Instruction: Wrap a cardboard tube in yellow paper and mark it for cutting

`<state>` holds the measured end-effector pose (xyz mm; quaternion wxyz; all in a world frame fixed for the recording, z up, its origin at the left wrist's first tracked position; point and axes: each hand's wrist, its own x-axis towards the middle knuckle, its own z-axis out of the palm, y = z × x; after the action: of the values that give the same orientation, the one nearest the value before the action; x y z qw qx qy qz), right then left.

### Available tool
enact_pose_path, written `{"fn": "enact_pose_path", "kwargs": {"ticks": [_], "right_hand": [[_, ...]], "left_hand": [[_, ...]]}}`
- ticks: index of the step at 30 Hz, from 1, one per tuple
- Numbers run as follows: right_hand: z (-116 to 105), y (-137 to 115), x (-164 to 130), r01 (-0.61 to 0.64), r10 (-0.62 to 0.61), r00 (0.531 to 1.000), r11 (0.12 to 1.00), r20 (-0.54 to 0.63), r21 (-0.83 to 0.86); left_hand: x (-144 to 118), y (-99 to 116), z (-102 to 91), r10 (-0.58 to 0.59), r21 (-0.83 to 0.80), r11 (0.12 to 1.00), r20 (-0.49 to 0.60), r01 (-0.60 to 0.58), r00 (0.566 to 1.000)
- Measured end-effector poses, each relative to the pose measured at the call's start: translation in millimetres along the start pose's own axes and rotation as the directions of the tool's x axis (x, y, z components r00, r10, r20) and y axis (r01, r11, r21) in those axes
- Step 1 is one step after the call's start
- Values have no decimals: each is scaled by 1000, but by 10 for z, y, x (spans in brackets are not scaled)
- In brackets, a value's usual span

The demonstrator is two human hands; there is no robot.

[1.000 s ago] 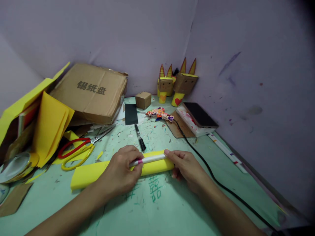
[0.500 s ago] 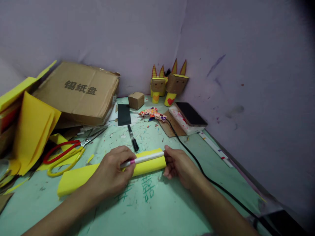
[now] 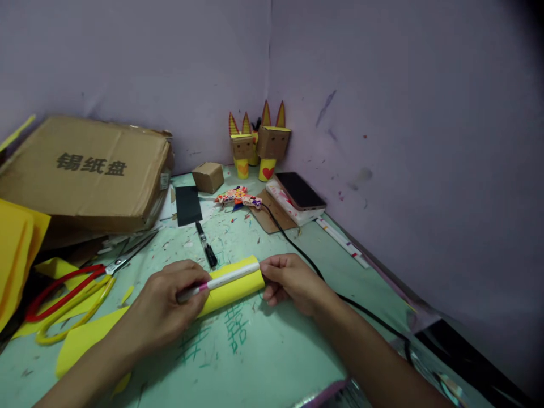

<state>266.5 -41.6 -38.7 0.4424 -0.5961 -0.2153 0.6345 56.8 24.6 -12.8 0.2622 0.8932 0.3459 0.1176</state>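
Note:
A strip of yellow paper (image 3: 232, 294) lies slanting over the table, its far right end curled. On top of it rests a white marker (image 3: 233, 276) with a pink band. My left hand (image 3: 170, 309) is closed around the marker's left end and presses on the paper. The fingertips of my right hand (image 3: 289, 280) pinch at the marker's other end, beside the paper's right edge. Whether they also grip the paper is hidden. Just behind the strip lies a black pen (image 3: 206, 245).
Scissors (image 3: 76, 294) with red and yellow handles lie at left near a cardboard box (image 3: 85, 175). A patterned glue gun (image 3: 238, 196) trails a black cord (image 3: 297, 243). Cardboard figures (image 3: 272, 144), a small box (image 3: 208, 177) and a phone (image 3: 301, 190) stand or lie farther back.
The view has turned right, so everything appears farther left. Both hands keep their places at the marker's ends, and the yellow paper stays beneath it.

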Motion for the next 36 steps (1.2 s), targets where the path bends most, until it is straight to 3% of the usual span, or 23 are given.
{"fn": "enact_pose_path", "kwargs": {"ticks": [12, 36], "right_hand": [[-15, -1, -19, 26, -28, 999, 999, 34, 39], [-7, 75, 15, 66, -67, 997, 997, -26, -47]], "left_hand": [[22, 22, -22, 49, 32, 998, -5, -49, 999], [-4, 54, 14, 56, -5, 998, -94, -57, 994]]}}
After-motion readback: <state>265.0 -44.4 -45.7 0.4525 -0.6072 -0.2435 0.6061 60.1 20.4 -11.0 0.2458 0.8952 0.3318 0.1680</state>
